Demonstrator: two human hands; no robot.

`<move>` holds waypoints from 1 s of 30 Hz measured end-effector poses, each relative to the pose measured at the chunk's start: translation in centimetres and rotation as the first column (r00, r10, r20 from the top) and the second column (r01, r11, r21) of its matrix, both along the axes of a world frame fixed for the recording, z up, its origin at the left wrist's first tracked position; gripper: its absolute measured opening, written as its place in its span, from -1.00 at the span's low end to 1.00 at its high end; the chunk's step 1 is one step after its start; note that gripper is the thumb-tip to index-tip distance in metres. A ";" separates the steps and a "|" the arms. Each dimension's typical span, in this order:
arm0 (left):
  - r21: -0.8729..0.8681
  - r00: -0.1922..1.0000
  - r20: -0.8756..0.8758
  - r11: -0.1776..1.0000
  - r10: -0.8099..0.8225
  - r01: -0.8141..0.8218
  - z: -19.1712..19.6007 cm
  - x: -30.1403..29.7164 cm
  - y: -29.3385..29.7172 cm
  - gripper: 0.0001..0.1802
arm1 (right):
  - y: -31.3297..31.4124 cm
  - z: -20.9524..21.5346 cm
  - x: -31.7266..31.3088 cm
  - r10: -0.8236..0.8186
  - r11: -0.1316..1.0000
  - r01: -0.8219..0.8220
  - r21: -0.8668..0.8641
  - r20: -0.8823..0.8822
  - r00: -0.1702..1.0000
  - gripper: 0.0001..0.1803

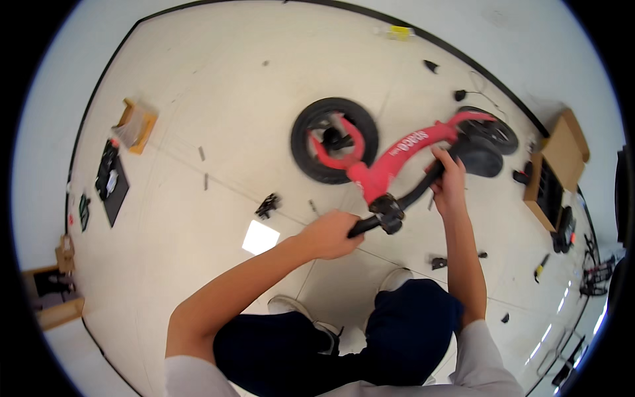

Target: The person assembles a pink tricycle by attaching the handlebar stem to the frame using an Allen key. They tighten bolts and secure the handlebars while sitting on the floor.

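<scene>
In front of me is a small balance bike with a red frame (407, 151), tilted over to the right. My left hand (331, 235) is closed around the left end of its black handlebar (417, 192). Further along the bar, my right hand (450, 182) grips the other end, close to the black saddle (481, 157). A black stem clamp (389, 213) sits between the hands. The red fork (357, 142) overlaps the black front wheel (307, 169); whether they are joined I cannot tell. At the far right end of the frame is the rear wheel (506, 135).
Small black parts (268, 206) lie near my feet, with a yellow-handled cutter (542, 268) to the right. An open cardboard box (572, 155) stands by the right wall. At left are a smaller carton (142, 132) and a black mat (118, 198) with items.
</scene>
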State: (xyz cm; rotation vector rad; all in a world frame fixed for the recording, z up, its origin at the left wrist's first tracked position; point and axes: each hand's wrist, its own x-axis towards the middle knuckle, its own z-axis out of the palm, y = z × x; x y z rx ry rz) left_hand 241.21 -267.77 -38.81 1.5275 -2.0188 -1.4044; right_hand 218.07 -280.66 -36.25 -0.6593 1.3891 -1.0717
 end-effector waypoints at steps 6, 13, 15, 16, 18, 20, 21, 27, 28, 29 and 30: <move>0.058 0.931 -0.243 0.962 0.274 -0.268 10.6 0.2 -1.6 -0.62 | -5.1 12.3 5.2 0.171 0.916 -0.208 -0.344 -0.133 0.976 -0.71; 0.362 0.551 -0.419 0.690 0.721 -0.627 15.7 1.7 -1.7 -0.68 | -8.9 18.5 10.0 0.429 0.751 -0.510 -0.419 -0.277 0.860 -0.60; 0.524 0.306 -0.472 0.542 0.827 -0.658 15.3 3.8 -2.6 -0.63 | -8.5 17.8 9.8 0.432 0.790 -0.435 -0.432 -0.111 0.895 -0.62; 0.582 0.200 -0.449 0.455 0.871 -0.674 14.6 5.2 -2.8 -0.63 | -8.2 17.2 9.6 0.436 0.805 -0.401 -0.437 -0.023 0.900 -0.63; 0.657 0.065 -0.450 0.379 0.891 -0.651 12.4 8.1 -3.2 -0.64 | -7.8 14.9 8.4 0.443 0.820 -0.424 -0.386 -0.042 0.895 -0.69; 0.704 -0.013 -0.508 0.407 0.861 -0.582 11.6 9.9 -3.0 -0.66 | -7.5 11.6 6.9 0.495 0.814 -0.485 -0.319 -0.054 0.867 -0.71; 0.688 0.004 -0.513 0.414 0.859 -0.596 11.3 10.4 -3.0 -0.65 | -7.4 10.1 6.4 0.481 0.830 -0.475 -0.291 -0.056 0.875 -0.71; 0.593 0.131 -0.425 0.385 0.896 -0.707 11.4 9.8 -2.1 -0.60 | -5.1 3.5 5.6 0.508 0.851 -0.510 -0.128 -0.046 0.860 -0.75; 0.584 0.145 -0.423 0.391 0.895 -0.711 11.5 9.8 -2.0 -0.59 | -4.9 3.1 6.1 0.521 0.845 -0.521 -0.122 -0.034 0.853 -0.75; 0.572 0.161 -0.424 0.401 0.891 -0.715 11.5 9.8 -2.0 -0.60 | -4.7 2.7 6.5 0.533 0.839 -0.532 -0.117 -0.023 0.845 -0.75; 0.573 0.155 -0.431 0.402 0.889 -0.715 11.4 9.7 -2.0 -0.60 | -4.5 2.4 6.8 0.544 0.833 -0.542 -0.111 -0.013 0.839 -0.76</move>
